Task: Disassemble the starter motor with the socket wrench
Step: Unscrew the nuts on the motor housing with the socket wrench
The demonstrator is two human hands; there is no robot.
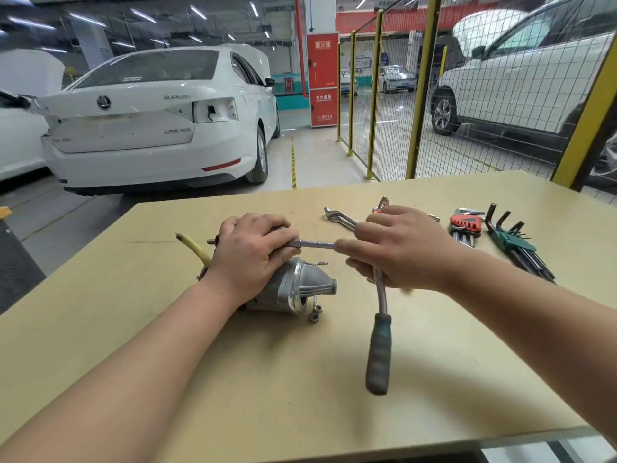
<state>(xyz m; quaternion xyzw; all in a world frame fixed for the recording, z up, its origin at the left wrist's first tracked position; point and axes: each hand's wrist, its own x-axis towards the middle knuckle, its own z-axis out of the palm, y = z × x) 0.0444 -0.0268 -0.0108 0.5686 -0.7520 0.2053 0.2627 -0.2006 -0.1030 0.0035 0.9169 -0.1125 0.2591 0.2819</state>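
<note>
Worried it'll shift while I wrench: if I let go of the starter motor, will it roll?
Probably: the starter motor lies on its rounded side on the table. Cast-metal look suggests heavy. The left hand steadies it.

Bright, even workshop light from overhead, seen through a wide lens.

White tube lamps on the ceiling (143, 15) light the hall from above and smear into streaks at the top left. The glossy white saloon car (150, 128) is nearly washed out on its boot lid, and the raised white bonnet (484, 31) behind the yellow-framed wire mesh fence (394, 95) glares. Shadows on the tan fibreboard tabletop (233, 379) are soft and pale, the widest lying below the right forearm. Beside it, the handle of the green-and-grey rubber-handled socket wrench (379, 355) is blurred, as are the fingertips of the right hand (400, 252). The left hand (250, 252) is sharp. Small glints sit on the silver cast-metal starter motor (300, 285). The fence posts and table edges bow towards the borders.
</note>
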